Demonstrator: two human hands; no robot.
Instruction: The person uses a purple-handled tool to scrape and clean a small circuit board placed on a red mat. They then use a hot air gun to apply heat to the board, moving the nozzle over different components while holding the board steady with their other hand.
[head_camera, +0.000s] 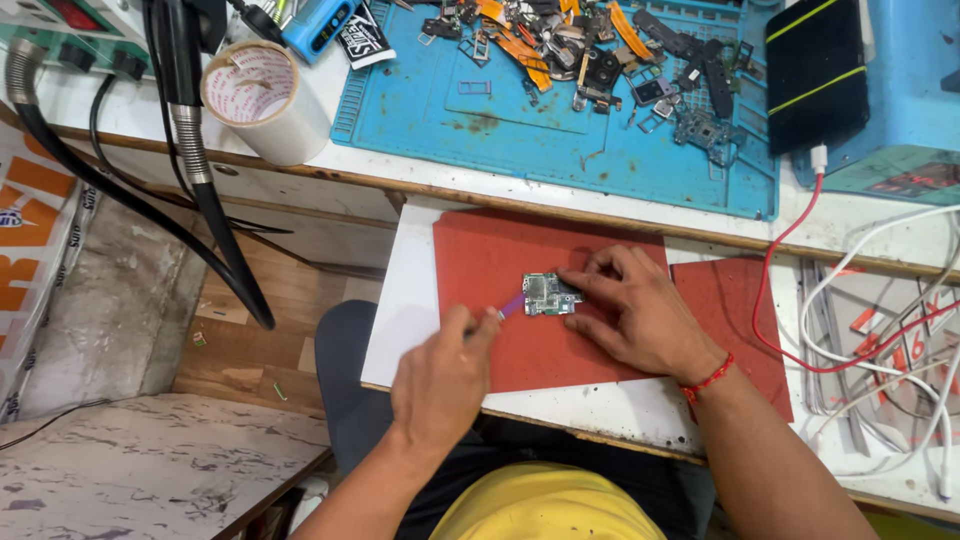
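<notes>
Item: circuit board (549, 294), small, green with metal shields. Lies flat near the middle of the red mat (480, 250), which sits on a white board (400, 310) jutting from the worktop's (300, 170) front edge.

Right hand (640, 315): fingers spread, tips pressed on the board's right edge and on the mat just beside it, pinning it down.

Left hand (440, 385): fingers curled together around a purple tool (510, 305); its tip touches the board's left edge. Most of the handle is hidden in the fist.

Risks, as judged:
- Tool tip could slip off the edge and scrape small parts, if pushed hard at this shallow angle.
- Board could pivot or skid on the mat, since only fingertips at one side hold it.
- The white board overhangs the person's lap; leaning on its near edge might tip it.
- Red cable (765, 300) and white cables (900, 300) trail near the right wrist; a snag could drag them.

Containers:
- Blue tray mat (500, 130), rear of worktop: a heap of loose phone parts, orange flex strips, card trays and small boards toward its back edge; front part bare.
- Tape roll (262, 100), back left: hollow core, contents not visible.
- Blue box (910, 90), back right corner: a dark phone (815, 70) lies on it; interior cannot be seen.
</notes>
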